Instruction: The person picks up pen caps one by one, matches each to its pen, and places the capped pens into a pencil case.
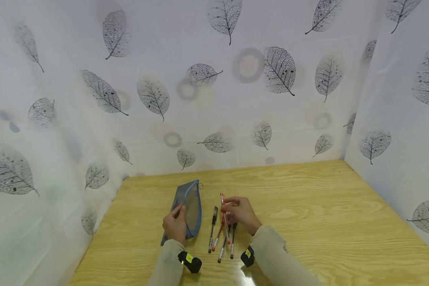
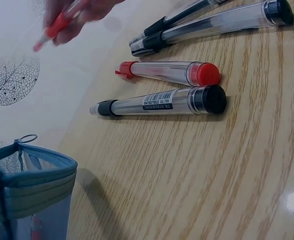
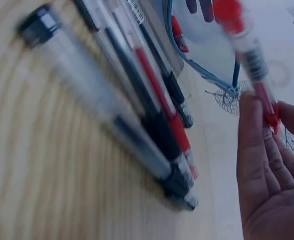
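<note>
My left hand [image 1: 175, 227] grips the near side of a blue zip pencil pouch [image 1: 192, 208], whose mouth gapes to the right. Something red shows inside it, a red pen [image 3: 179, 36] in the right wrist view. Above the wood table my right hand [image 1: 244, 214] pinches a red gel pen [image 1: 223, 203] between thumb and fingers, close to the pouch. Below that hand lie a red pen [image 2: 169, 73] and several black gel pens [image 2: 156, 102], side by side. The left hand is mostly hidden in the left wrist view.
A wood-grain table [image 1: 307, 222] carries everything. White curtains with a leaf print [image 1: 214, 99] enclose its back and both sides. Each wrist bears a small black device [image 1: 190, 262]. A metal zip ring [image 1: 200, 185] hangs at the pouch's far end.
</note>
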Demonstrator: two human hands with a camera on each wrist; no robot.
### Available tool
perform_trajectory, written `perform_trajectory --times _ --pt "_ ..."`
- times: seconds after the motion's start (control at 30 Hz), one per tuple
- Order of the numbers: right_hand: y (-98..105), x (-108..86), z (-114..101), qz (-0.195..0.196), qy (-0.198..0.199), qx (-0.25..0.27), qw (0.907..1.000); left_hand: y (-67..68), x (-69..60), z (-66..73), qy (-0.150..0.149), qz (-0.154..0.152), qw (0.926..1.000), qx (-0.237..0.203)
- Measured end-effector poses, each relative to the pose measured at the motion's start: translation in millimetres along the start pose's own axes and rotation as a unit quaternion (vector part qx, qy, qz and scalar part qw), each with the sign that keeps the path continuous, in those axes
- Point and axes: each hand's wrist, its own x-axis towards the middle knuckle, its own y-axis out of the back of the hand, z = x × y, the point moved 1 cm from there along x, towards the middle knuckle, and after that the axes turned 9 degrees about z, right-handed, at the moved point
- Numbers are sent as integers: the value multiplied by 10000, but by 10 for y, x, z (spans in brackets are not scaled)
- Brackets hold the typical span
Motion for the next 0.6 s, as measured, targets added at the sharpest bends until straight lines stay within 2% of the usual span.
perform_trajectory --times 0.27,0.43,0.6 --pt "-268 182 -50 -92 -79 214 9997 27 -1 -11 -35 76 9999 113" --pt "-438 270 -97 -19 -388 431 9983 22 10 -14 -39 90 9998 166" --pt "-606 350 -107 104 -530 407 9977 15 21 -6 -43 97 9999 130"
